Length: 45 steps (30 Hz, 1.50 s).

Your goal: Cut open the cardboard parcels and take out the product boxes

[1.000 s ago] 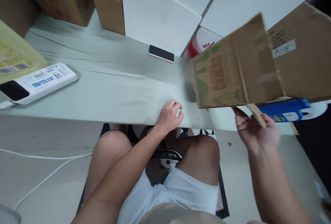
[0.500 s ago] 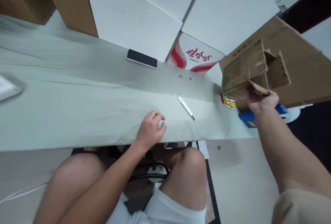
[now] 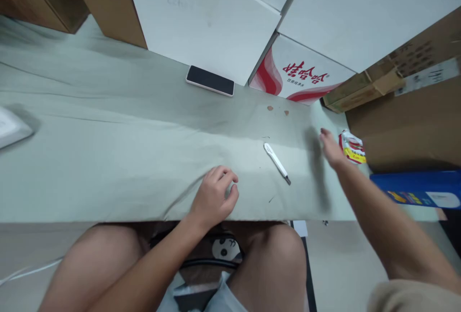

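- White cutter (image 3: 275,161) lies on the table (image 3: 108,168), between our two hands, toward the right end, well back from the front edge.
- Long axis diagonal: plain end toward rear left, metal tip toward front right.
- Our left hand (image 3: 214,197): at the front edge, fingers loosely curled, thumb apart, nothing seen in it. Cutter is its nearest thing, to its right and slightly farther back.
- Our right hand (image 3: 330,148): blurred, aimed at the rear edge; looks raised, shadow on its left. Can't tell how far open; nothing seen in it.
- From the right hand, cutter lies left; packet (image 3: 353,148) is closer, just to the right.
- Gap from cutter to each hand looks similar; can't call the nearer.
- Large cardboard (image 3: 406,134) stands beyond the packet, at the right end.
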Each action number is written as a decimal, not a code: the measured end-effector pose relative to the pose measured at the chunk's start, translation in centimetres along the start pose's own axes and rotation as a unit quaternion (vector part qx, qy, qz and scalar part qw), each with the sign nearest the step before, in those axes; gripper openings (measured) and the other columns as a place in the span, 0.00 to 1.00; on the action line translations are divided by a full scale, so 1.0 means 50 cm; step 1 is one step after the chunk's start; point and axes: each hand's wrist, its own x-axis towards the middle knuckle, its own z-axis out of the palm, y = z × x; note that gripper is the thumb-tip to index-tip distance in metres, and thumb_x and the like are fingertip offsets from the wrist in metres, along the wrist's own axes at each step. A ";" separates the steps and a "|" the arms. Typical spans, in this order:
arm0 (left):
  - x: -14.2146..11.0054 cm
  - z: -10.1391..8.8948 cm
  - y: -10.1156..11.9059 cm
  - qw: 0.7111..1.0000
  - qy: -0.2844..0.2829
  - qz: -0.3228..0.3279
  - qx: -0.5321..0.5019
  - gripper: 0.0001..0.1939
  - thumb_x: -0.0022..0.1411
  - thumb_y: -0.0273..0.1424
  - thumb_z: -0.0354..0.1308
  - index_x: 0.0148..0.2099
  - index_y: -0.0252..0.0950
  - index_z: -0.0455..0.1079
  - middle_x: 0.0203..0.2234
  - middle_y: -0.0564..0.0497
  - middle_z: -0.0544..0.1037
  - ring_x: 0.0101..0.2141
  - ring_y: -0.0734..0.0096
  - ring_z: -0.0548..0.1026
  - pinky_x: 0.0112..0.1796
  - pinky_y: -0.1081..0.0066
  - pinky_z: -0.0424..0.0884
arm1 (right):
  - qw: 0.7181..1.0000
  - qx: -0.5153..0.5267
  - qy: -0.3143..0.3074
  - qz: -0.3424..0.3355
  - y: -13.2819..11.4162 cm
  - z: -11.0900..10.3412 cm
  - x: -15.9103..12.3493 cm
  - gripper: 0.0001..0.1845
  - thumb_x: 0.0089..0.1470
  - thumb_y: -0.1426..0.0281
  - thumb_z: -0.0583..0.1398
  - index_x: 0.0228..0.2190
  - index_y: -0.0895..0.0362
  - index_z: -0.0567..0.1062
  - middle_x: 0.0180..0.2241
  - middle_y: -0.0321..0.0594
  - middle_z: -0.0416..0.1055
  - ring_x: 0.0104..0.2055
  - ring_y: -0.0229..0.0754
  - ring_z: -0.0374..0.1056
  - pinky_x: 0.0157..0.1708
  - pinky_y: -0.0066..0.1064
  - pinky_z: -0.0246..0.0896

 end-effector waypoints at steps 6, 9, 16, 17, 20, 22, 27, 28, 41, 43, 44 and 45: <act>-0.021 -0.023 -0.007 0.999 0.023 0.006 -0.024 0.08 0.62 0.22 0.52 0.39 0.38 0.71 0.36 0.48 0.76 0.39 0.63 0.76 0.42 0.64 0.75 | 0.989 -0.133 -0.047 -0.034 -0.023 0.092 -0.228 0.29 0.58 0.54 0.62 0.58 0.51 0.71 0.63 0.52 0.68 0.64 0.57 0.66 0.69 0.54 0.56; -0.029 -0.041 -0.005 0.999 0.031 -0.010 -0.027 0.08 0.62 0.22 0.52 0.39 0.38 0.71 0.36 0.48 0.76 0.40 0.62 0.76 0.44 0.63 0.76 | 0.971 -0.205 -0.110 -0.054 -0.086 0.128 -0.265 0.35 0.54 0.53 0.62 0.60 0.54 0.68 0.61 0.54 0.70 0.56 0.56 0.73 0.59 0.52 0.67; -0.037 -0.103 0.015 0.994 0.049 -0.065 -0.078 0.08 0.62 0.23 0.54 0.40 0.39 0.72 0.39 0.48 0.77 0.42 0.63 0.77 0.47 0.63 0.76 | 0.915 -0.358 -0.164 -0.093 -0.259 0.288 -0.227 0.27 0.42 0.73 0.60 0.48 0.57 0.74 0.38 0.51 0.77 0.38 0.53 0.73 0.44 0.46 0.68; -0.038 -0.115 0.016 0.992 0.054 -0.072 -0.090 0.08 0.62 0.24 0.54 0.40 0.39 0.72 0.40 0.48 0.77 0.42 0.63 0.77 0.47 0.64 0.76 | 0.907 -0.366 -0.175 -0.110 -0.291 0.319 -0.221 0.24 0.42 0.74 0.60 0.45 0.56 0.75 0.35 0.48 0.76 0.36 0.52 0.72 0.43 0.45 0.68; -0.043 -0.150 0.013 0.985 0.065 -0.103 -0.124 0.06 0.62 0.26 0.55 0.40 0.39 0.72 0.39 0.48 0.77 0.41 0.63 0.78 0.45 0.64 0.75 | 0.890 -0.370 -0.205 -0.173 -0.404 0.423 -0.203 0.09 0.45 0.74 0.58 0.32 0.51 0.72 0.28 0.40 0.72 0.34 0.48 0.69 0.42 0.42 0.68; -0.049 -0.172 0.010 0.977 0.069 -0.132 -0.153 0.05 0.61 0.27 0.55 0.39 0.39 0.72 0.39 0.48 0.77 0.40 0.63 0.78 0.45 0.64 0.75 | 0.885 -0.361 -0.201 -0.215 -0.491 0.498 -0.186 0.04 0.48 0.73 0.58 0.28 0.51 0.69 0.28 0.38 0.70 0.35 0.46 0.69 0.44 0.41 0.69; -0.069 -0.206 -0.006 0.943 0.035 -0.212 -0.254 0.04 0.61 0.30 0.56 0.37 0.40 0.72 0.38 0.48 0.80 0.40 0.62 0.79 0.43 0.65 0.76 | 0.888 -0.332 -0.129 -0.293 -0.729 0.674 -0.121 0.10 0.60 0.70 0.55 0.41 0.56 0.75 0.40 0.44 0.75 0.47 0.49 0.73 0.57 0.48 0.67; -0.070 -0.209 -0.010 0.937 0.020 -0.231 -0.260 0.04 0.60 0.31 0.56 0.38 0.40 0.72 0.39 0.48 0.80 0.41 0.61 0.80 0.43 0.64 0.76 | 0.887 -0.328 -0.110 -0.305 -0.772 0.703 -0.105 0.15 0.60 0.72 0.54 0.47 0.58 0.75 0.47 0.47 0.75 0.52 0.50 0.72 0.61 0.50 0.64; -0.035 -0.214 -0.041 0.914 -0.029 -0.293 -0.281 0.06 0.59 0.36 0.58 0.38 0.41 0.71 0.39 0.46 0.79 0.39 0.59 0.78 0.41 0.60 0.75 | 0.901 -0.321 -0.084 -0.280 -0.952 0.862 0.031 0.10 0.56 0.79 0.49 0.31 0.69 0.70 0.70 0.59 0.55 0.75 0.56 0.47 0.66 0.45 0.52; -0.038 -0.211 -0.039 0.914 -0.008 -0.290 -0.285 0.05 0.59 0.35 0.58 0.38 0.41 0.71 0.39 0.47 0.79 0.39 0.60 0.78 0.42 0.60 0.75 | 0.886 -0.346 -0.076 -0.300 -0.951 0.846 -0.011 0.09 0.56 0.80 0.54 0.38 0.68 0.73 0.67 0.56 0.61 0.73 0.60 0.53 0.69 0.54 0.49; -0.039 -0.209 -0.038 0.913 0.009 -0.286 -0.291 0.04 0.60 0.34 0.58 0.38 0.41 0.70 0.39 0.47 0.79 0.39 0.61 0.78 0.42 0.61 0.76 | 0.878 -0.357 -0.075 -0.310 -0.947 0.833 -0.038 0.12 0.56 0.81 0.56 0.42 0.66 0.74 0.66 0.55 0.63 0.72 0.63 0.56 0.69 0.59 0.49; -0.042 -0.208 -0.037 0.912 0.032 -0.279 -0.299 0.03 0.60 0.33 0.58 0.37 0.41 0.70 0.38 0.48 0.79 0.39 0.62 0.78 0.43 0.62 0.76 | 0.870 -0.368 -0.075 -0.319 -0.940 0.817 -0.066 0.15 0.56 0.81 0.58 0.45 0.63 0.74 0.65 0.55 0.65 0.71 0.67 0.58 0.68 0.65 0.49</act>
